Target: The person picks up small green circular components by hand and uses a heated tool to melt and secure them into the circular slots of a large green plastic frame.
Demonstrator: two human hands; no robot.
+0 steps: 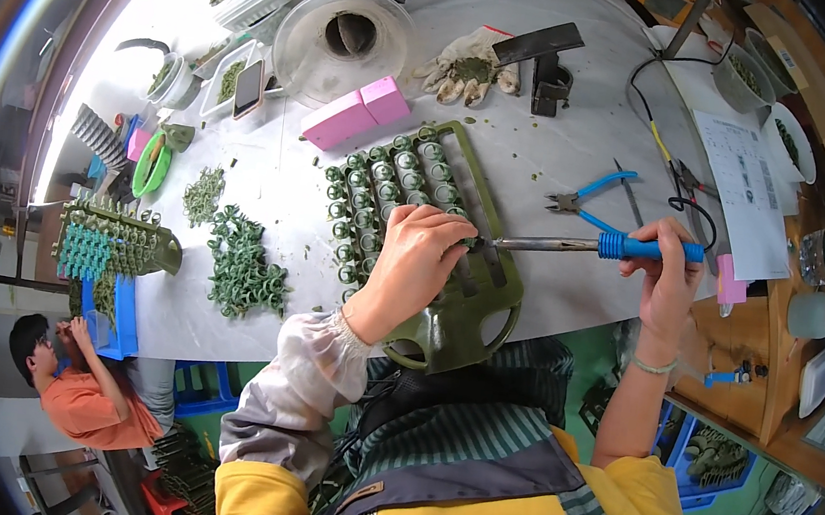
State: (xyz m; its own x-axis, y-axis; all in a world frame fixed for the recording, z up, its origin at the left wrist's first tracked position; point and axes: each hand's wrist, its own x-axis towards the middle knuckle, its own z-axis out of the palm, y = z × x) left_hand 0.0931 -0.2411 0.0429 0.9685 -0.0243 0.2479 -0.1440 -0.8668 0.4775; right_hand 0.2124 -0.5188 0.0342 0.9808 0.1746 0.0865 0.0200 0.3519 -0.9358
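A soldering iron [555, 244] with a blue handle and metal shaft lies almost level in my right hand [665, 274], whose fingers close round the handle. Its tip points left and ends beside the fingertips of my left hand [411, 267]. Those fingertips are pinched together over a green frame [464, 338]; whatever they hold is hidden. Rows of small green ring-shaped pieces [370, 188] stand along the frame's left part. To the left of it lies a heap of loose dark green pieces [246, 265], with a smaller pile of green bits [204, 195] behind.
Blue-handled cutting pliers [595, 198] lie right of the frame. Beyond it are pink blocks [357, 116], a glove [470, 67] and a clear round hood [317, 67]. Another green frame [166, 254] stands at the left, near a co-worker [95, 405]. A printed sheet [741, 197] lies at right.
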